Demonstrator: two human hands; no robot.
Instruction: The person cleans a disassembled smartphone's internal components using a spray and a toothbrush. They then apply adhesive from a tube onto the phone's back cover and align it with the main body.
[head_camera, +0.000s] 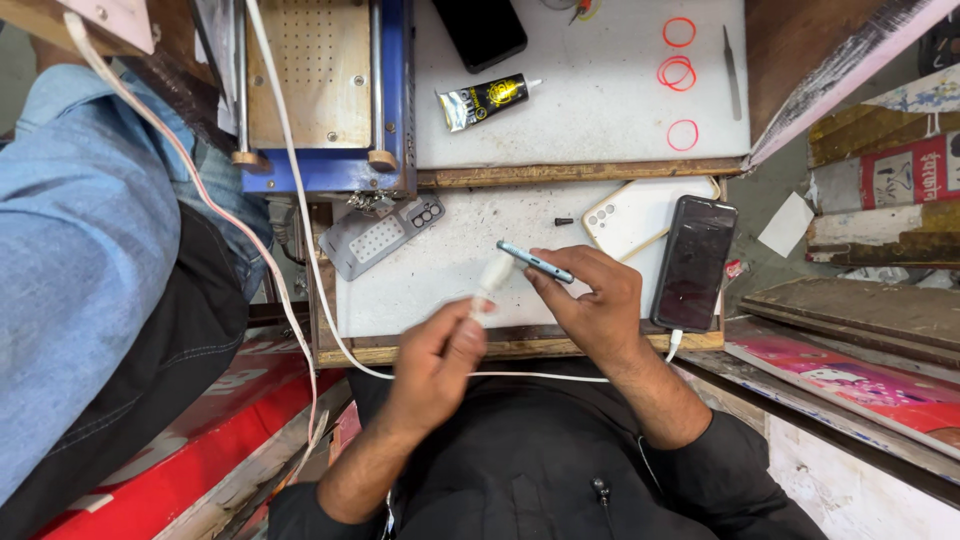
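Observation:
My right hand (592, 300) holds a slim light-blue phone (537, 262) edge-on above the white work mat (440, 270). My left hand (435, 362) pinches a white charging cable plug (490, 283) whose tip is at the phone's lower end. The white cable (540, 377) loops back across my lap. Both sleeves are black.
A black phone (694, 262) and a cream phone back cover (640, 215) lie at the right. A grey phone frame (385, 235) lies at the left, below a blue machine (325, 95). A glue tube (485, 100), another dark phone (480, 30), red rubber rings (678, 72) and tweezers (733, 75) sit farther back. Another person's blue sleeve (80, 240) is at left.

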